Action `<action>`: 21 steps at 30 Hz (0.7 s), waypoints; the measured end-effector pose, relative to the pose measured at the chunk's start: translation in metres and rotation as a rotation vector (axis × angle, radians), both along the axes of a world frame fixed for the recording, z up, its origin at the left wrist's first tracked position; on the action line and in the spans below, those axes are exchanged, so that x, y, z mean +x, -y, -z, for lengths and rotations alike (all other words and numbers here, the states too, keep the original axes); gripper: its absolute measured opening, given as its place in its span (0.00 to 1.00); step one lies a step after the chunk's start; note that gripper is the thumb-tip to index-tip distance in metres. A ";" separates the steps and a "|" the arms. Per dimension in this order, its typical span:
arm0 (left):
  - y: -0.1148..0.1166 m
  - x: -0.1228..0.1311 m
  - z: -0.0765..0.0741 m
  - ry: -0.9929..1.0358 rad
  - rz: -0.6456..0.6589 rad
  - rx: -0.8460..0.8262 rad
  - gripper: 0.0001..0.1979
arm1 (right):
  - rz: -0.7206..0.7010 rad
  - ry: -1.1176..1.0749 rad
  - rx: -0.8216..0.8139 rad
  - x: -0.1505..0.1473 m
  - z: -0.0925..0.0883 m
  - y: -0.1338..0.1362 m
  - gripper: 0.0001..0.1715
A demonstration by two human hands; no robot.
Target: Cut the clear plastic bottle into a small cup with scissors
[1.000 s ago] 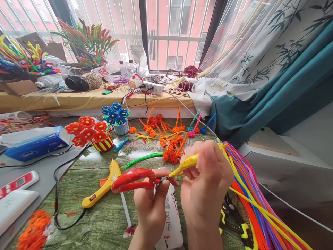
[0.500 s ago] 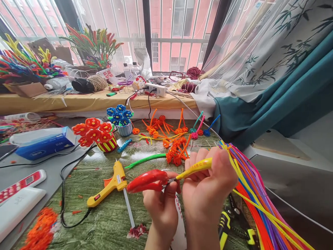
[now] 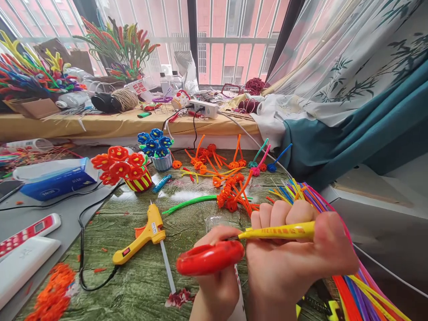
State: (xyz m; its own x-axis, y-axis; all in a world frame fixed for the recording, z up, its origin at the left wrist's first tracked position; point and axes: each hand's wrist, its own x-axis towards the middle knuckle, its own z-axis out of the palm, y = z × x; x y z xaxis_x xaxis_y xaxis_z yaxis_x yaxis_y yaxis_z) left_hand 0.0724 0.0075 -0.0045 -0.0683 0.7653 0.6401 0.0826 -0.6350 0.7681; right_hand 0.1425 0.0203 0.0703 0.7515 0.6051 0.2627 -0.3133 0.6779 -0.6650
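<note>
While right hand [image 3: 290, 257] clamps yellow handle [image 3: 281, 231], left hand [image 3: 223, 285] curls behind red handle [image 3: 214, 262], grip unclear; likely tool-aligning step, steadiness needed next.

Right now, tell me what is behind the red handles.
Behind the red handles is the left hand, partly visible; its covered part, and anything gripped there, cannot be seen.

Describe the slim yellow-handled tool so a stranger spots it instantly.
Start at the near side of the green wood-grain table. Above it, the bare right hand grips the slim yellow-handled tool, its tapered end pointing toward the left hand. Reddish lettering along its long yellow handle sets it apart from the plain, curved red handle just below and left.
</note>
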 end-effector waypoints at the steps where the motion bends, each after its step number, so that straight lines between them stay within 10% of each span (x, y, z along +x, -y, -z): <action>1: 0.000 0.000 -0.001 -0.006 0.004 -0.005 0.11 | 0.001 0.008 0.005 0.001 0.001 0.001 0.36; 21: -0.003 -0.003 0.004 -0.036 0.062 -0.033 0.09 | -0.039 -0.096 -0.035 -0.001 0.008 0.000 0.32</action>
